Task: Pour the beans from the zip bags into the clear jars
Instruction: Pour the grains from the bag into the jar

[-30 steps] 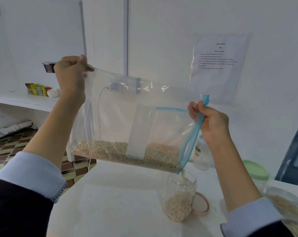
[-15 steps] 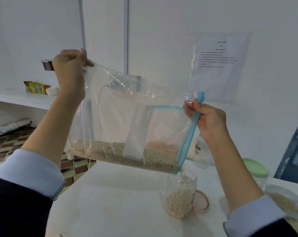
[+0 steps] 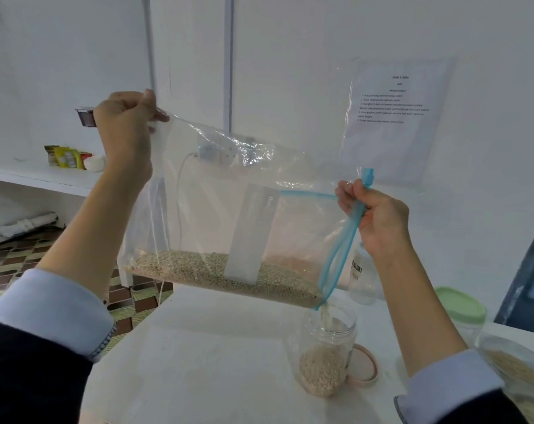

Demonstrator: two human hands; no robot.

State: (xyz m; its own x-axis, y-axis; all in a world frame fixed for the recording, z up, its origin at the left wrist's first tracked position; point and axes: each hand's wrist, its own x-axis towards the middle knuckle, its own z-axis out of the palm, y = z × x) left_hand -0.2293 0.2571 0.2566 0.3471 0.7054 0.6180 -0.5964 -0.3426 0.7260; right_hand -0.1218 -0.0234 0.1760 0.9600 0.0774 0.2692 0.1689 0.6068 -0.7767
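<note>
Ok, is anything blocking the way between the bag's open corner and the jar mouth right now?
Nothing visible does. The zip bag has its low corner right above the open clear jar, and beans fall straight in. The jar's lid lies beside it on the table.

Two hands: left hand (image 3: 123,130) pinching the bag's upper corner, right hand (image 3: 379,218) pinching the blue zip edge. One zip bag (image 3: 229,209) held between the grips, one white label strip (image 3: 253,234) on it. A second bag of beans (image 3: 516,371) lies below the right grip at the frame edge. Jars: two, one open jar (image 3: 327,356) under the bag's low corner below the right grip, one green-lidded jar (image 3: 461,313) right of it. One loose pink lid (image 3: 363,365) beside the open jar. One small bottle (image 3: 362,270) just beyond the right grip. One paper sheet (image 3: 394,117) on the wall.
</note>
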